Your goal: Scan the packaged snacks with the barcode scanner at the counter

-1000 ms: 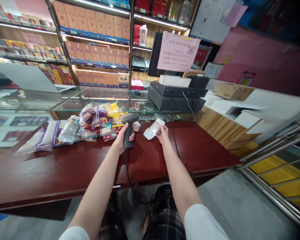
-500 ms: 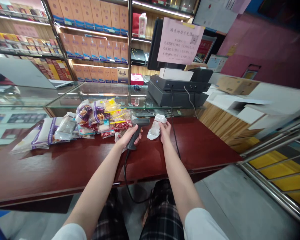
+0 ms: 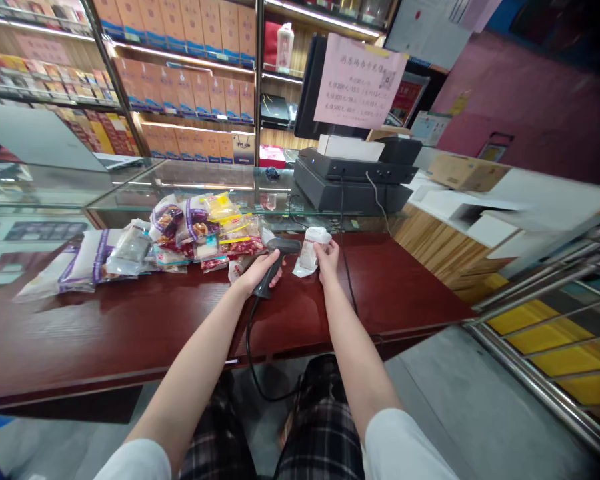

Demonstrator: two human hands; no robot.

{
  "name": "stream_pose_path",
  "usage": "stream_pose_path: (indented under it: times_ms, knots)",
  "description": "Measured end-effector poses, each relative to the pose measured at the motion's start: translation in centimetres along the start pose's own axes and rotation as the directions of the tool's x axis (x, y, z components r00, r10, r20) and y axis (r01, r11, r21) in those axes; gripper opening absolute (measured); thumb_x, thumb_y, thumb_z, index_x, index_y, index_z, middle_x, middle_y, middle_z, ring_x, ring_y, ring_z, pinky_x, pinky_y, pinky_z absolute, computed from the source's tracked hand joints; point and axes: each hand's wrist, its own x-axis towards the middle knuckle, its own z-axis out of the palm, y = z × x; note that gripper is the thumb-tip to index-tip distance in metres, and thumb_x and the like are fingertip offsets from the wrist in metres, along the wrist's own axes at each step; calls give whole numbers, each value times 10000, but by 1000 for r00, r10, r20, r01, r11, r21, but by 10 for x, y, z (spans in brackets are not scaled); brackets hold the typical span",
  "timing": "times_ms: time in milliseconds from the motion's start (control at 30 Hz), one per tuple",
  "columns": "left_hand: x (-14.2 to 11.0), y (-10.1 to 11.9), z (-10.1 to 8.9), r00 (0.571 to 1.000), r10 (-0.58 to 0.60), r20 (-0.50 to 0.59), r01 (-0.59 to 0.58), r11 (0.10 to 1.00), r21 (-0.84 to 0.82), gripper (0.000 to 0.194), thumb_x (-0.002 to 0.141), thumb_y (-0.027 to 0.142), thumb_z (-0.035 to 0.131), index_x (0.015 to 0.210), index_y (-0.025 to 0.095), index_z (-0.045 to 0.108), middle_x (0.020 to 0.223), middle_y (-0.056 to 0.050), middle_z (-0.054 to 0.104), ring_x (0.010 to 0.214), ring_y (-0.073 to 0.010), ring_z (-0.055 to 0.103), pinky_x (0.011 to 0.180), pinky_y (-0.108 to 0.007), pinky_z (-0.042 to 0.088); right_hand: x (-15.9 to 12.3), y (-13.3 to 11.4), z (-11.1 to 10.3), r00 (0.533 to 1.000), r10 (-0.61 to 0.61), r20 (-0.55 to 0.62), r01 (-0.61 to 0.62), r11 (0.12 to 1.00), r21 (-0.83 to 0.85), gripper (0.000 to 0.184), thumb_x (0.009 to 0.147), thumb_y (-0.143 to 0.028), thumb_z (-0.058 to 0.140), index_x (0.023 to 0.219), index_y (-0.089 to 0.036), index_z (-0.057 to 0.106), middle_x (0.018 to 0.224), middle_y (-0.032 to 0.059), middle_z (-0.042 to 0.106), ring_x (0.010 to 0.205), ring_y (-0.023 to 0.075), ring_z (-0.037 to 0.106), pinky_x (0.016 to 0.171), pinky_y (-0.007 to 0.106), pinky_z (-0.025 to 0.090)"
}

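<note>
My left hand [image 3: 260, 273] is wrapped round the grip of a black barcode scanner [image 3: 269, 269], whose head faces right. A cable [image 3: 249, 340] hangs from its handle over the table edge. Between the fingers of my right hand [image 3: 329, 260] is a small white and clear plastic packet [image 3: 310, 251] with printing on it, held upright just right of the scanner head. To the left of the scanner lies a pile of snack packets [image 3: 200, 230], some purple and white, some yellow, some red.
The dark red table [image 3: 190, 327] runs across in front of me. Behind it stand a glass counter [image 3: 205, 177] and a black register with a monitor [image 3: 305, 93] bearing a pink paper sign [image 3: 357, 80]. A metal railing [image 3: 535, 393] is at the right.
The view has shifted slightly. Both hands keep their holds on the scanner and the packet, with the packet staying in front of the scanner head.
</note>
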Motion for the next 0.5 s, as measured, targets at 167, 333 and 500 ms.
stream_pose_path:
  times_ms: [167,333,500]
  knots:
    - [-1,1,2,1000,0,13,-1,1000,15,588,786,720,651,867,143,577,555,2,577,368,-98,477,354,-216,343,6,5,0,1000,-24,19,25,999,-40,599,697,-314,739,1222,-204,472,1186,98,666,1007,194,658,773,292,555]
    - [-1,1,1,1000,6,-2,-6,1000,-3,617,754,736,672,886,140,578,566,0,584,372,-100,480,351,-217,347,7,9,0,999,-26,26,28,997,-70,608,718,-314,722,1256,-205,459,1233,113,657,992,194,675,778,309,566]
    - [0,1,0,1000,28,-15,-28,999,-22,645,735,748,684,909,136,583,572,-1,591,363,-103,473,347,-228,359,4,9,0,997,-61,42,63,996,-56,650,682,-343,764,1239,-200,462,1244,127,648,1033,201,670,878,337,551]
